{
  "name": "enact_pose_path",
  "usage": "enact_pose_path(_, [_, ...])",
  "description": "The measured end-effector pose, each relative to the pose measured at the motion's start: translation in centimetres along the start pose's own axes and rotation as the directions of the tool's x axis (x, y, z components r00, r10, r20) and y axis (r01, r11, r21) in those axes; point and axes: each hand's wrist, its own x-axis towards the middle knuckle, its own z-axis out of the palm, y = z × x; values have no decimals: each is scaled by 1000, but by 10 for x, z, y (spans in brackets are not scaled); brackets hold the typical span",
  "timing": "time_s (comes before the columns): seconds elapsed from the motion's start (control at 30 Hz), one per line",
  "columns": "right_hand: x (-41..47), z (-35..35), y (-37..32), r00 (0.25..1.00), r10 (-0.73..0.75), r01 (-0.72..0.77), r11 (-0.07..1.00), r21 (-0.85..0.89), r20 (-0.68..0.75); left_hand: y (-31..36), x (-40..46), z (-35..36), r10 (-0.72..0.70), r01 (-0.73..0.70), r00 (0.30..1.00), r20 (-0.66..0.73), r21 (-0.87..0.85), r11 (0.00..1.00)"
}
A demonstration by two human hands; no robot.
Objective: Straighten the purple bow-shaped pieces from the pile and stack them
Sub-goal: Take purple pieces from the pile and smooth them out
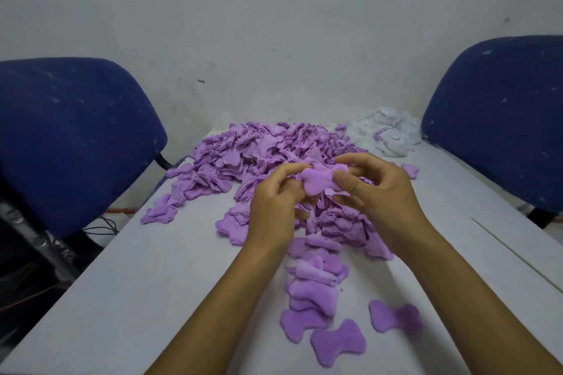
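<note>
A pale grey worktop (pixel 146 277) carries a large pile of purple bow-shaped pieces (pixel 265 152) toward its far edge. Beside it, at the far right corner, lies a heap of white scraps (pixel 387 134). Near the near edge sits a rough stack of purple pieces (pixel 313 286), with two single flat bows (pixel 336 342) (pixel 394 315) just beside it.
</note>
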Motion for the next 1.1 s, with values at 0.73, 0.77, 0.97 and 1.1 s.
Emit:
enact_pose_path(0.73, [-5,1,-8,977,-170,177,983,50,-130,12,12,-22,143,-139,975,169,-36,990])
enact_pose_path(0.77, [-4,-2,-9,972,-161,173,983,58,-171,13,14,-26,139,-132,979,152,-54,990])
enact_pose_path(0.97, [0,-16,15,998,-26,-8,855,-518,-59,-16,24,-31,-23,-11,994,106,311,950])
enact_pose_path(1.1, [-1,-20,33,987,76,76,565,-822,144,-39,28,-24,-46,-133,970,237,686,716])
